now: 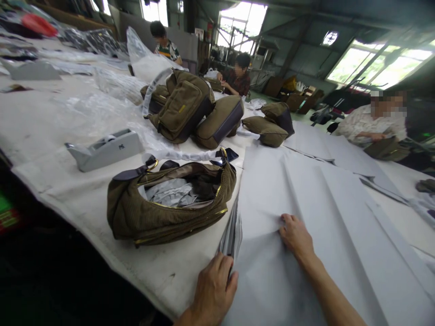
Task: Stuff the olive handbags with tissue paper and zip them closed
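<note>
A thick stack of large white paper sheets (265, 181) lies in front of me, its layered edge facing left. My left hand (215, 283) is closed on that near-left edge, the thumb on top. Further in, my right hand (297, 235) has curled fingers pinching the top sheet, which creases around the fingertips. Left of the stack sits an olive-brown corduroy shoulder bag (170, 222). Its gold zip is open, showing crumpled grey-white paper stuffing (173, 192) inside. The bag's strap (190, 156) is wrapped in white material. Behind the bag lies a dark phone (229, 155), partly hidden.
A grey tape dispenser (108, 149) stands on the white table (44, 176) at left. Behind are an olive backpack (183, 106), more stuffed olive bags (220, 120) and clear plastic (95, 108). Several people sit around, one person (374, 122) at right handling a bag. The table edge runs along the lower left.
</note>
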Motion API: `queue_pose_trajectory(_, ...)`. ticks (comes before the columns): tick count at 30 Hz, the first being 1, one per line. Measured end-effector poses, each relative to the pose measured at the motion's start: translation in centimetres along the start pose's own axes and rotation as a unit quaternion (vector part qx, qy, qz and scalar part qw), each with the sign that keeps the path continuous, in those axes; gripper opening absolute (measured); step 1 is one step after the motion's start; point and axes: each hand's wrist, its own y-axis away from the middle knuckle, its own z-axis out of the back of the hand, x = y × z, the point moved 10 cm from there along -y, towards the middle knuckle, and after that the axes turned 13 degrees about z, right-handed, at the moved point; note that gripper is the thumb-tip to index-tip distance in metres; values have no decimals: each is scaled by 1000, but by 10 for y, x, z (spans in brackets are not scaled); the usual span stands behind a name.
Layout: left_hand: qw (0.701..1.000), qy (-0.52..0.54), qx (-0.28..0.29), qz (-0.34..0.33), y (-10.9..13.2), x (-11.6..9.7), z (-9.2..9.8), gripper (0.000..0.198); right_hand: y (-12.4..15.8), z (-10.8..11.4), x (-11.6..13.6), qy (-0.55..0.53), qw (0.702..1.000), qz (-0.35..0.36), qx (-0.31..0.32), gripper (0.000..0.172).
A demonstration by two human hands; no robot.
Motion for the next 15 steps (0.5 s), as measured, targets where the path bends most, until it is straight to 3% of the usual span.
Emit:
queue_pose_trajectory(3, 998, -34, -14, -44, 5, -4, -5, 12, 16, -12, 57, -18, 993, 109, -42, 59)
queue_pose_trajectory(5, 998, -56, -2, -42, 3, -1, -13, 16, 23, -26, 70, -27, 988, 142, -60, 61)
queue_pose_trajectory(10, 989, -137, -29, -48, 5, 4, -21, 48, -2, -38, -4, -95, 982, 114, -117, 61)
queue_pose_trajectory(13, 971, -156, -114, -140, 13, -18, -10, 49, -20, -34, -41, -142, 970, 115, -161, 57)
queue_pose_trajectory(15, 950, -157, -169, -211, 19, -40, -2, 43, -24, -33, -50, -153, 966, 109, -176, 56)
